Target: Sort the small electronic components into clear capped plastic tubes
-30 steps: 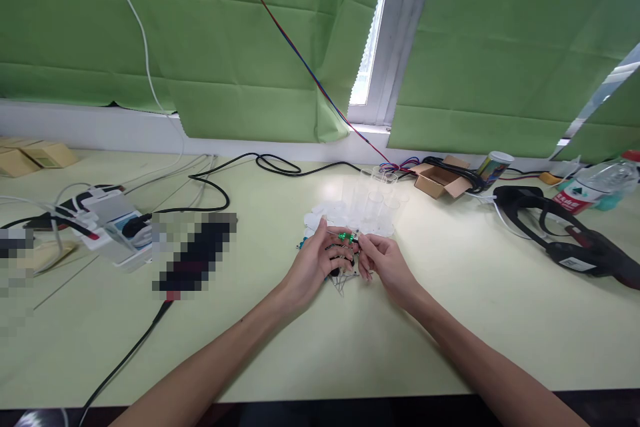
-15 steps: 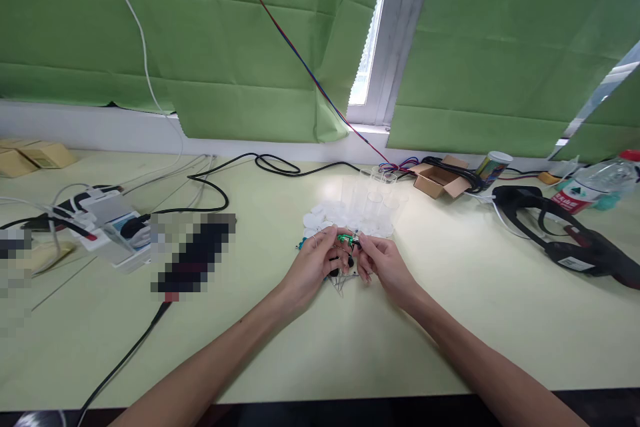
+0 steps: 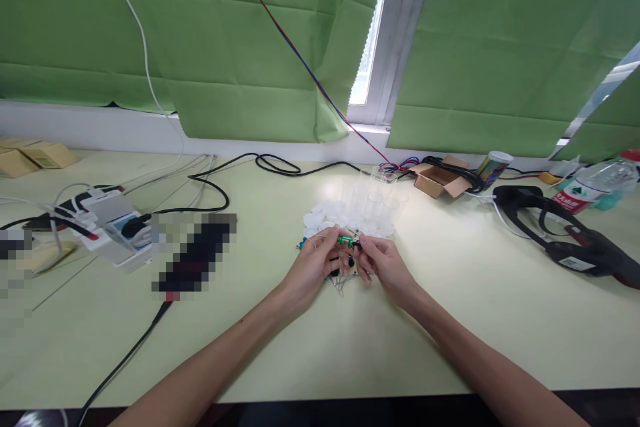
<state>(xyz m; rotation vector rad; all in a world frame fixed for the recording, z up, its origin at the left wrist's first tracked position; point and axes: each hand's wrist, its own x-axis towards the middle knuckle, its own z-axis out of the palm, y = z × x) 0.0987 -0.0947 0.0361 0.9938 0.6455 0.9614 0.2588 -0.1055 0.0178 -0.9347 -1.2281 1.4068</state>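
My left hand (image 3: 320, 259) is closed, its thumb and fingers pinching a small shiny green piece (image 3: 344, 240). Opposite it, my right hand (image 3: 381, 255) pinches a small black part (image 3: 357, 245) at the right end of the green piece. Their exact kind is too small to make out. Below the fingers, black round parts (image 3: 335, 271) and thin pale tubes or sticks (image 3: 341, 287) lie on the table, partly hidden by the hands. Some blue-green bits (image 3: 302, 243) show beside the left hand.
Beyond the hands stand clear cups or tubes (image 3: 374, 203) among white round pieces (image 3: 315, 219). An open cardboard box (image 3: 436, 181), a can (image 3: 494, 168), a black headset-like device (image 3: 560, 233) and a bottle (image 3: 593, 188) are right. Left lie a power strip (image 3: 113, 227) and cables.
Both hands stay nearly in place. The green piece and the black part have shifted very slightly between the fingertips.
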